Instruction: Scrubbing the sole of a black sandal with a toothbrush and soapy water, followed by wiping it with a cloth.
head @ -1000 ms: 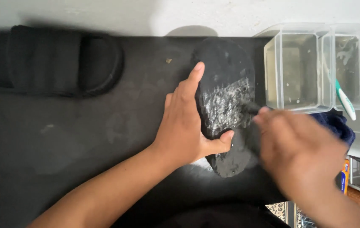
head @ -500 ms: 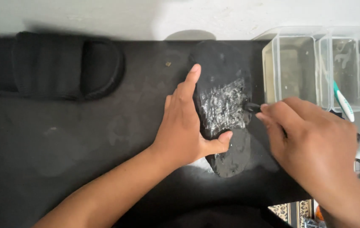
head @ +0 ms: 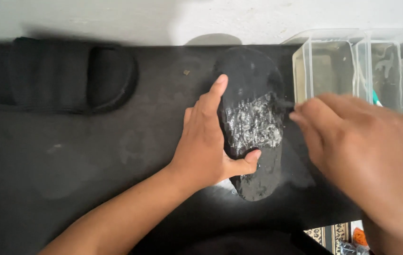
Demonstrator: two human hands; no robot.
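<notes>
At the far left of the black mat [head: 69, 156], close to its back edge, a black slide sandal [head: 69, 78] lies on its side with the wide strap toward the left and its opening facing right. It lies well apart from both hands. A small pale crumb [head: 186, 72] sits on the mat between that sandal and the second one.

Near the middle, the left hand [head: 206, 141] lies flat and open against the left edge of a black sandal sole [head: 253, 123] that lies turned up, toe toward the back edge of the mat. The fingers point toward the back edge, and the thumb [head: 246, 160] presses on the sole's narrow middle, pinning it down. White soapy foam [head: 253, 123] covers the centre of the sole; the heel part near the front edge looks wet and shiny.

To the right, the right hand [head: 362, 146] is blurred. Its fingers are curled shut around a dark brush [head: 285, 105], whose tip alone shows, touching the sole's right edge beside the foam.

Behind that hand, at the back right corner of the mat, stand two clear plastic tubs [head: 326, 61] side by side. A green and white toothbrush [head: 376, 98] shows only partly between the hand and the right tub.
</notes>
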